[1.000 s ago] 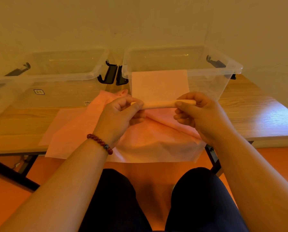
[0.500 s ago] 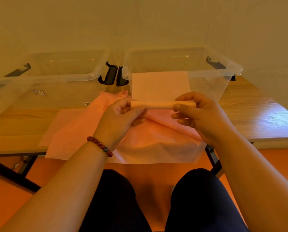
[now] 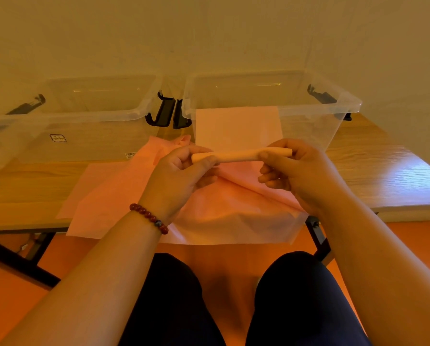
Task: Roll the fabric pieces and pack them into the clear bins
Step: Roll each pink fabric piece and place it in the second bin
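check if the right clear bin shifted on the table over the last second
No: the right clear bin still has its black latch beside that of the left clear bin, unchanged.

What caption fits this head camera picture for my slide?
Left hand and right hand hold a partly rolled pink fabric piece in front of the right clear bin on the wooden table.
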`<action>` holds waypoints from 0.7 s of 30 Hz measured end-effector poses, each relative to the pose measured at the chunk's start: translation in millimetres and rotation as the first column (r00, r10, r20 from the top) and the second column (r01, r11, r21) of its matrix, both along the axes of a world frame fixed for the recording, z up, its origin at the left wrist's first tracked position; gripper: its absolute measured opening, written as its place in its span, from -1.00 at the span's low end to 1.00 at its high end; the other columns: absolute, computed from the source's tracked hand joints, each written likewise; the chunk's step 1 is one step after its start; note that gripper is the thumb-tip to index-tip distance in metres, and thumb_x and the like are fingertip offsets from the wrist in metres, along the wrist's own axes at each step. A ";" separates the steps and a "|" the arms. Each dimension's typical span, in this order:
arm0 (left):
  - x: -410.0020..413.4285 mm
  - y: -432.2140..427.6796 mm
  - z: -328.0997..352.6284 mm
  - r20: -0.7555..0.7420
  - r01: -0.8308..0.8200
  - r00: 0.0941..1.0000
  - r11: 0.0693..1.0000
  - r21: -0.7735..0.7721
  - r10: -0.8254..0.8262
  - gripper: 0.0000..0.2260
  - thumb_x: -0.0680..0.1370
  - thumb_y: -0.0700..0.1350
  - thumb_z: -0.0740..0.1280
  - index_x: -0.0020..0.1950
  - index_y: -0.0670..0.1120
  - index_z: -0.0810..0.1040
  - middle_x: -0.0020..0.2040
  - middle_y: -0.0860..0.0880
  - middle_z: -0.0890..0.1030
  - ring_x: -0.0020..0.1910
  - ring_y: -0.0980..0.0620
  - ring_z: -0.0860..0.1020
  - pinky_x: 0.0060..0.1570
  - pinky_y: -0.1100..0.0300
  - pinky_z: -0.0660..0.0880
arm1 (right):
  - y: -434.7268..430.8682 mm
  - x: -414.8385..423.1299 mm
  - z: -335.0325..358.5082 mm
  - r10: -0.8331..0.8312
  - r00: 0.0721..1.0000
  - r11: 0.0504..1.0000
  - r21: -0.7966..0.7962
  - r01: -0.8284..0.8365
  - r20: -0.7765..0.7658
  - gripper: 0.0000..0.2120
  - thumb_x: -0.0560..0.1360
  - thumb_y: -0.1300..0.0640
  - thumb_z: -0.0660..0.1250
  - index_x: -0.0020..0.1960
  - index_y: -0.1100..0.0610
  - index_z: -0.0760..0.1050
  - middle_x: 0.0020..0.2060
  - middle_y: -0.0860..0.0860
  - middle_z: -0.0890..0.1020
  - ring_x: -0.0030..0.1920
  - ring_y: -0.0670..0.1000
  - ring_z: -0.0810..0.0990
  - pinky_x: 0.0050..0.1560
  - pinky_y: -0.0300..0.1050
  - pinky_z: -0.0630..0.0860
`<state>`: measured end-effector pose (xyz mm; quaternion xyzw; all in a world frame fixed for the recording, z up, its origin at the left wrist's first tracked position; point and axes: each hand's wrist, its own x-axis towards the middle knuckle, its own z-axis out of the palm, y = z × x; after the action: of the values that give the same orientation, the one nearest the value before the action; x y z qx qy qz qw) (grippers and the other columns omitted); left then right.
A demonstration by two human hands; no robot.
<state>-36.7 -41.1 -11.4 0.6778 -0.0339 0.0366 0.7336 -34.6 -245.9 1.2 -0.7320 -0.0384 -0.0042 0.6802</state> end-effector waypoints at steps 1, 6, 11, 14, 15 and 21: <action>0.0 -0.2 0.3 -0.001 0.001 1.000 1.000 -0.009 -0.001 -0.91 0.52 -0.21 0.35 0.00 -0.08 0.59 0.00 -0.05 0.65 -0.15 0.09 0.67 -0.19 0.28 0.58 | 0.6 0.1 -0.3 -0.012 1.000 1.000 -0.019 0.012 0.004 -0.94 0.53 0.13 0.38 -0.06 0.12 0.58 -0.37 0.01 0.66 -0.32 -0.02 0.66 -0.31 -0.21 0.57; -0.3 -0.7 5.5 0.026 -0.032 0.999 0.999 0.012 0.032 -0.90 0.52 -0.25 0.35 -0.08 -0.06 0.63 -0.08 0.00 0.65 -0.23 0.14 0.66 -0.23 0.33 0.56 | 2.2 0.4 -2.5 -0.031 0.999 0.999 0.014 0.032 -0.023 -0.89 0.51 0.07 0.40 -0.01 0.08 0.59 -0.22 -0.01 0.71 -0.23 -0.02 0.70 -0.29 -0.19 0.57; 0.3 -1.1 5.9 0.032 -0.053 0.998 0.998 0.036 0.052 -0.92 0.51 -0.22 0.37 -0.13 -0.06 0.63 -0.18 0.00 0.65 -0.28 0.14 0.63 -0.29 0.32 0.56 | 1.4 0.9 -3.5 -0.008 0.998 0.995 0.102 0.014 -0.056 -0.85 0.47 0.19 0.44 0.04 0.07 0.58 -0.28 0.02 0.70 -0.26 0.01 0.69 -0.29 -0.19 0.57; -1.2 -1.4 6.0 0.008 0.006 1.000 1.000 -0.008 -0.006 -0.88 0.50 -0.24 0.37 -0.02 -0.05 0.61 -0.17 0.02 0.67 -0.22 0.12 0.65 -0.23 0.29 0.58 | 1.7 2.8 -3.8 -0.027 0.999 0.997 0.064 0.030 -0.045 -0.94 0.52 0.15 0.39 -0.06 0.14 0.60 -0.34 0.01 0.66 -0.31 -0.03 0.65 -0.27 -0.19 0.56; -1.9 -1.8 6.1 0.002 0.025 1.000 0.999 -0.022 -0.025 -0.85 0.50 -0.26 0.37 0.00 -0.05 0.60 -0.19 0.04 0.67 -0.21 0.12 0.66 -0.22 0.30 0.58 | 1.9 3.1 -3.1 -0.032 0.998 0.997 0.062 0.035 -0.047 -0.91 0.53 0.13 0.38 -0.09 0.14 0.59 -0.37 0.00 0.65 -0.33 -0.04 0.64 -0.28 -0.20 0.56; -3.1 -1.6 5.4 0.026 -0.001 1.000 1.000 0.024 0.001 -0.87 0.55 -0.23 0.32 -0.03 -0.03 0.61 -0.25 0.06 0.68 -0.23 0.14 0.65 -0.25 0.32 0.57 | 2.2 0.9 -1.6 0.032 0.997 0.995 0.096 -0.024 -0.077 -0.90 0.49 0.15 0.42 -0.01 0.10 0.56 -0.37 0.02 0.65 -0.33 -0.01 0.65 -0.36 -0.23 0.56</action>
<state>-39.9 -42.7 -6.0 0.6860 -0.0436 0.0455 0.7249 -33.7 -243.7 -0.4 -0.6979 -0.0217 0.0321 0.7152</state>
